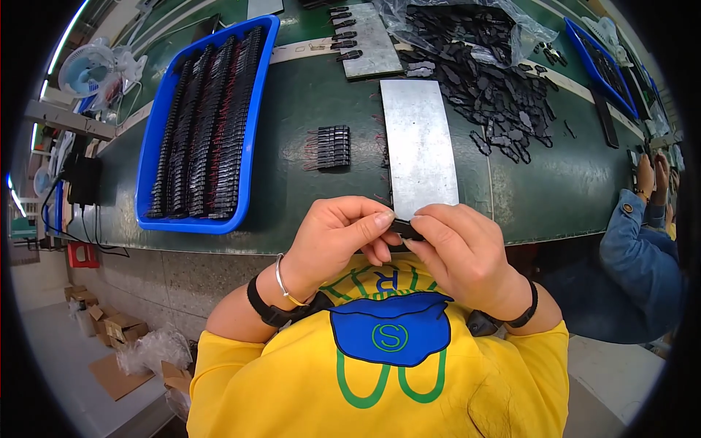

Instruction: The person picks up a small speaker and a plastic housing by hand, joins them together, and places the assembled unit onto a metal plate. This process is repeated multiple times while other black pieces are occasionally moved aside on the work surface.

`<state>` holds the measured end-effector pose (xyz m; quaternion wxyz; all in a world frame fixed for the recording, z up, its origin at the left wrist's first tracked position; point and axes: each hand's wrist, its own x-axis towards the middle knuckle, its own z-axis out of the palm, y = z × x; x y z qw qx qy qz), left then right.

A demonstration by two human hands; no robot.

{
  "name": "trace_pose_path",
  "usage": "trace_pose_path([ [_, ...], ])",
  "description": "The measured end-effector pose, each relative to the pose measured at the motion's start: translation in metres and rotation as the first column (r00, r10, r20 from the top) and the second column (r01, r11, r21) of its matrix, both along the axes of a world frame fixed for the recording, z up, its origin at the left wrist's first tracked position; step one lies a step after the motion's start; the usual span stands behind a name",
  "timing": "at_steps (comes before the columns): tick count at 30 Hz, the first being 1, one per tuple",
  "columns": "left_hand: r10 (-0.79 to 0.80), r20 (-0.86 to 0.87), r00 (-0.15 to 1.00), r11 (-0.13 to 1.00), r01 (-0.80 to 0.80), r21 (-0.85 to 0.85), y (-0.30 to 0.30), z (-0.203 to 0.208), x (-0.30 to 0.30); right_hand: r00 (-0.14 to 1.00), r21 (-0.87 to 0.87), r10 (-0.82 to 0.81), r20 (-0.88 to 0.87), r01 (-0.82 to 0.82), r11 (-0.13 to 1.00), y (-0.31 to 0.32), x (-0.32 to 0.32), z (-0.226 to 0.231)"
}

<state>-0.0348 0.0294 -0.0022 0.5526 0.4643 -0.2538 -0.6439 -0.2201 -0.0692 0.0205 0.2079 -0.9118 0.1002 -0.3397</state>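
Between my two hands, at the table's near edge, is a small black plastic part (406, 229). My left hand (343, 232) pinches its left end with thumb and forefinger. The fingertips of my right hand (461, 244) close on its right end. Just beyond my fingers lies a long silver metal plate (420, 139), with dark parts and thin red wires along its left edge. A neat row of black parts with red wires (334, 148) rests on the green table (292, 190), left of the plate. My fingers hide much of the held part.
A blue tray (142, 212) filled with rows of black wired parts stands on the left. Loose black pieces (504, 106) are heaped at the far right, beside a plastic bag (537, 33). Another metal plate (372, 55) lies farther back. A co-worker's sleeve (631, 233) shows at right.
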Motion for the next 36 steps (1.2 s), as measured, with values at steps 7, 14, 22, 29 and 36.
trace_pose_path([
  [7, -0.005, -0.040, 0.999, 1.000, 0.005, -0.012, 0.002, -0.002, 0.000, 1.000, 0.016, -0.006, 0.014, 0.005, 1.000, 0.001, 0.001, -0.004],
  [14, -0.014, -0.036, 0.999, 0.998, 0.012, -0.055, 0.005, -0.003, -0.002, 1.000, 0.003, -0.010, 0.015, 0.010, 1.000, 0.002, 0.001, -0.006],
  [22, 0.027, 0.051, 0.998, 0.998, -0.024, -0.066, 0.009, 0.004, -0.007, 1.000, -0.035, -0.014, 0.014, 0.014, 0.999, 0.004, 0.003, -0.009],
  [29, 0.163, 0.451, 0.878, 0.940, 0.000, -0.340, 0.016, 0.003, -0.007, 0.995, 0.006, 0.017, 0.096, -0.018, 1.000, 0.001, 0.005, -0.013],
  [36, 0.299, 0.644, 0.704, 0.819, 0.156, -0.552, 0.013, -0.001, 0.004, 0.979, 0.622, 0.190, 0.072, -0.193, 0.759, -0.005, -0.001, -0.009],
])
